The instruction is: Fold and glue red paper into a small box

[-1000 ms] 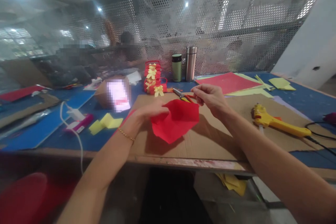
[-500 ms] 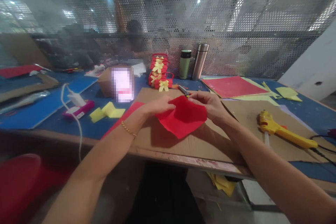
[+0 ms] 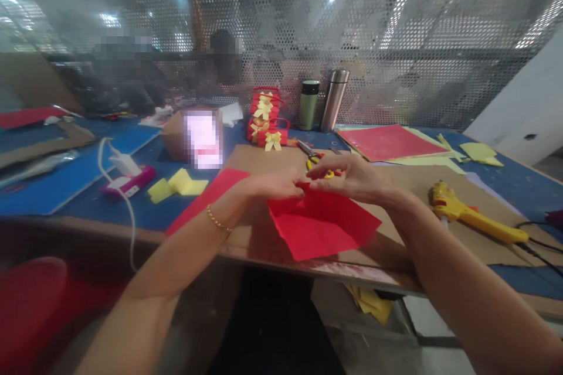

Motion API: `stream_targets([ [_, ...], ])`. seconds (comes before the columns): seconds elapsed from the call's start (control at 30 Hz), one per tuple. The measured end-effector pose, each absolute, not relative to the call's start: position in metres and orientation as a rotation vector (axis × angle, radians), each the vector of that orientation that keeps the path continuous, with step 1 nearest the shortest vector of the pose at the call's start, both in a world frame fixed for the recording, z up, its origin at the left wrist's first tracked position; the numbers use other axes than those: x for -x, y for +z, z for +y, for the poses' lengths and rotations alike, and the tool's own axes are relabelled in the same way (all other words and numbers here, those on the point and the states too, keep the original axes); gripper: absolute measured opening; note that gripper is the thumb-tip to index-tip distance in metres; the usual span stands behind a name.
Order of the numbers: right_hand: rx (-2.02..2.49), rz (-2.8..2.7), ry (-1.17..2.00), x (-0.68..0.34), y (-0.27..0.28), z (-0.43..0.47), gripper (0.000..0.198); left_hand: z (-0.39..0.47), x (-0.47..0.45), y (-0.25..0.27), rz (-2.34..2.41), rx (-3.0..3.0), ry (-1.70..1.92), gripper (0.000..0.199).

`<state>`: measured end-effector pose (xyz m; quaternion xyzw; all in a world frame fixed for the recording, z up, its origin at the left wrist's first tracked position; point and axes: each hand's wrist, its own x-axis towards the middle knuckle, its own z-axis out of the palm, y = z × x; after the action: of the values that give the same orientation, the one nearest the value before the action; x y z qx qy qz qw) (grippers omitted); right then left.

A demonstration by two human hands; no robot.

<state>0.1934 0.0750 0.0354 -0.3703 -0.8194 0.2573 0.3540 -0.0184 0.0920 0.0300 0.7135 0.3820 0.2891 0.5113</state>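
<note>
Two hands, one held red sheet, two flasks, one glue gun, one power strip

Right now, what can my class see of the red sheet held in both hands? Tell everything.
The red sheet is plain, thin and bent, perhaps felt or paper, with a pointed near corner. The left hand and right hand pinch its far edge, which looks bunched; the rest spreads out above the brown cardboard.

A glue gun and paper scraps show a workshop.
</note>
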Motion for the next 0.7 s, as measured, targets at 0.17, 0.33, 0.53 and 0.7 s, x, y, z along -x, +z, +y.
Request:
stream_targets([
  [0.17,1.003,-2.265,0.514,-0.194,0.032,0.076,0.023,0.086,0.014,0.041,0.853,-2.161,0.384,0.030],
  [0.33,1.053,-2.278,0.448,-0.200,0.030,0.082,0.020,0.086,0.023,0.052,0.881,-2.135,0.321,0.038],
  [0.53,1.092,-2.299,0.545,-0.203,0.034,0.085,0.016,0.083,0.020,0.052,1.010,-2.223,0.376,0.032],
  [0.7,1.112,-2.359,0.503,-0.198,0.047,0.079,0.023,0.087,0.021,0.051,0.996,-2.151,0.463,0.023],
])
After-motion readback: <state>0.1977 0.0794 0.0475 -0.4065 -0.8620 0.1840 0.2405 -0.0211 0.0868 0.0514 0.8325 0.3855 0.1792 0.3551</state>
